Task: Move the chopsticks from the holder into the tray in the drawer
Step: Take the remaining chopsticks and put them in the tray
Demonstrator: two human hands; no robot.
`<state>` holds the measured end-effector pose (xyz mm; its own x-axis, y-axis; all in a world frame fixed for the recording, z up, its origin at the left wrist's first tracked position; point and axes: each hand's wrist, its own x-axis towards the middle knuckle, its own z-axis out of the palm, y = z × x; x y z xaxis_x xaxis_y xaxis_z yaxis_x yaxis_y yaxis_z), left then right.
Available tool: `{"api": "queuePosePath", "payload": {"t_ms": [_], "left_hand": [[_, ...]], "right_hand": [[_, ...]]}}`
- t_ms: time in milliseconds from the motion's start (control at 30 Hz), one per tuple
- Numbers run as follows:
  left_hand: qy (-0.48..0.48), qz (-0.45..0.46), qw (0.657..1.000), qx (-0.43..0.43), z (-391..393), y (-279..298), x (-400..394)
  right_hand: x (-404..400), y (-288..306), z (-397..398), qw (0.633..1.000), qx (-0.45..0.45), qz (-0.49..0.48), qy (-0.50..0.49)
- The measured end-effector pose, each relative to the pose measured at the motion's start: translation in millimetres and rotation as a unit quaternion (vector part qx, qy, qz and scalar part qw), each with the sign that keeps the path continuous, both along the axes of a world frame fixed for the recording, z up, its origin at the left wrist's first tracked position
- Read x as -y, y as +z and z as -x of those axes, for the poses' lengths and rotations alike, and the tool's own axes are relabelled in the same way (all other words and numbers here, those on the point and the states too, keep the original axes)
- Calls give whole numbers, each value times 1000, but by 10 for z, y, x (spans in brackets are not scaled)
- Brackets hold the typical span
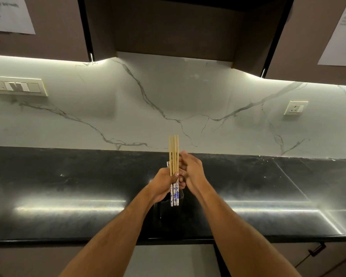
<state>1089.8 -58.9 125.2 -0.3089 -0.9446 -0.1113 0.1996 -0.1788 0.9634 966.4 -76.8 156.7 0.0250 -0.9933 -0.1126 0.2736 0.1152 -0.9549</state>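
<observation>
Above the dark holder [169,214] on the black countertop [68,176], I hold the bundle of chopsticks [174,156] upright, patterned ends down and plain wooden tips up. My left hand [164,184] grips the bundle at mid-length, thumb pressed across the front. My right hand [190,172] is closed against the right side of the same bundle, fingers curled around it. The patterned ends hang just over the holder mouth; whether they have fully cleared the rim cannot be determined from this view.

Risks from this position:
- The sticks are thin and smooth. If either hand loosens during the transfer, a stick could probably slide down out of the bundle and fall back into the holder or onto the countertop.
- If the lower ends are not yet clear, a sideways pull could catch the rim and tip the holder.
- Tilting the bundle toward horizontal too early would likely let the sticks fan apart.

Clearances:
- The marble backsplash [188,100] lies well beyond the tips, and the upper cabinets [168,27] hang well above them.
- The countertop is open to the left and right of the holder.
- The near counter edge [88,239] runs under my forearms; the bundle must pass over it toward me.
- The drawer and its tray are not in view, so I cannot confirm that the drawer is open.
</observation>
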Motion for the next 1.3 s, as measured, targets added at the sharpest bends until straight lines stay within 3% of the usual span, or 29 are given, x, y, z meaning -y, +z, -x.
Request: {"api": "queuePosePath", "payload": {"t_ms": [133,300,433,600,800,933,1067,1133,1200,1300], "left_hand": [[-81,-26,996,-1,-10,-41,-60],[-117,-30,992,18,-47,-29,-88],[-88,-23,995,42,-4,-72,-120],[-5,-47,999,-7,18,-148,-165],[5,-25,994,111,108,-95,-206],[-28,-33,991,127,66,-85,-214],[-2,-21,987,161,61,-154,-189],[13,-8,981,194,40,-188,-183],[26,15,968,248,-14,-215,-166],[34,35,930,364,-93,-241,-109]], "right_hand": [[20,129,10,994,-78,44,69],[-7,49,25,996,-74,31,35],[15,-20,-1,999,-32,0,-1],[38,-44,31,999,20,-25,-44],[-27,-131,26,995,45,-35,-82],[-45,-171,47,996,48,-34,-72],[-66,-179,103,998,39,-36,-39],[-90,-165,162,999,-14,-25,-26],[-112,-159,245,987,-150,20,-47],[-152,-186,386,892,-407,161,-113]]}}
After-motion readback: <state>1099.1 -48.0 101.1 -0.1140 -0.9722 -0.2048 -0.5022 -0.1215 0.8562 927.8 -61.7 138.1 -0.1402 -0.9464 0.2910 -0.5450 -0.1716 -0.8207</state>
